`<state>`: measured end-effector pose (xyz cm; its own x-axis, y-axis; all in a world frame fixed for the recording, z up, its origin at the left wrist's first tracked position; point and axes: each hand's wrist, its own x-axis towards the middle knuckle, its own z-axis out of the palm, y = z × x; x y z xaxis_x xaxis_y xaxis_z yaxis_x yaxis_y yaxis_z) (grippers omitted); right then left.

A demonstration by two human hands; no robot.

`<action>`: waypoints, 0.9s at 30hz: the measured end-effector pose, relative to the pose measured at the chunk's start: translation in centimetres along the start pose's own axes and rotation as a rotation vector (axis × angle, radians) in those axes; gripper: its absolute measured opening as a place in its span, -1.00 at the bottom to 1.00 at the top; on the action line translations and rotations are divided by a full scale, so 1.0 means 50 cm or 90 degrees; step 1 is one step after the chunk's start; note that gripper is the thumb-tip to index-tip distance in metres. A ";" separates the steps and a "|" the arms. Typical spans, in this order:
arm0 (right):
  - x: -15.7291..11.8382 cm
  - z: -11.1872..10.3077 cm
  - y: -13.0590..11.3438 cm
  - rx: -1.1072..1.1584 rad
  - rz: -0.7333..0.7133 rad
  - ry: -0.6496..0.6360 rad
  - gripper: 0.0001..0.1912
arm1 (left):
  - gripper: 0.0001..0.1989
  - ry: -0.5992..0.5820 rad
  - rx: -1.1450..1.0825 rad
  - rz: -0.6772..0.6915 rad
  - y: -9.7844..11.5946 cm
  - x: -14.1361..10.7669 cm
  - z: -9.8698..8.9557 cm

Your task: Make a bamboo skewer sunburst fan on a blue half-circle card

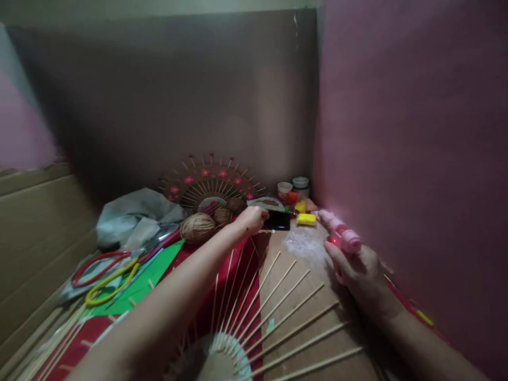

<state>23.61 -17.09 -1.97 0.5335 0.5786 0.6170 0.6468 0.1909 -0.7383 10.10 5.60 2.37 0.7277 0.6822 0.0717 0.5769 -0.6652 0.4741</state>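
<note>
My right hand point(359, 270) is wrapped around a pink hot glue gun point(344, 236) with a small red light, near the pink wall. My left hand point(253, 219) reaches to the back of the work surface with its fingers closed together; what they hold, if anything, is hidden. Beside it lies a black rectangular object point(278, 220), partly covered by the fingers. Under my left arm, wooden sticks point(275, 307) fan out from a pale round base point(238, 349) in front of me; the arm hides some of them.
At the back stands a stick fan with pink flowers point(205, 173). Balls of twine point(197, 228), large scissors point(113, 280), green sheet point(164, 267) and a plastic bag point(137, 214) lie left. A yellow block point(306, 219), small cup point(284, 189) and lidded jar point(300, 186) are at back right.
</note>
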 end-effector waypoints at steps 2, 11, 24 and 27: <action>-0.002 0.000 0.002 -0.021 -0.004 -0.007 -0.72 | -0.77 -0.033 0.078 0.007 0.006 0.053 0.020; -0.010 0.010 0.008 -0.050 -0.153 -0.068 -0.96 | -0.84 -0.007 0.289 0.011 -0.049 0.124 -0.037; -0.012 0.021 0.010 -0.065 -0.199 -0.103 -0.90 | -0.75 0.004 0.522 -0.029 -0.124 0.122 -0.028; -0.013 0.022 0.016 -0.065 -0.190 -0.102 -0.89 | -0.72 0.011 0.552 0.002 -0.118 0.121 -0.010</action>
<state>23.19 -16.44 -3.28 0.2257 0.6279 0.7449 0.8170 0.2944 -0.4958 10.92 13.80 0.44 0.7276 0.6803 0.0880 0.6598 -0.6589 -0.3614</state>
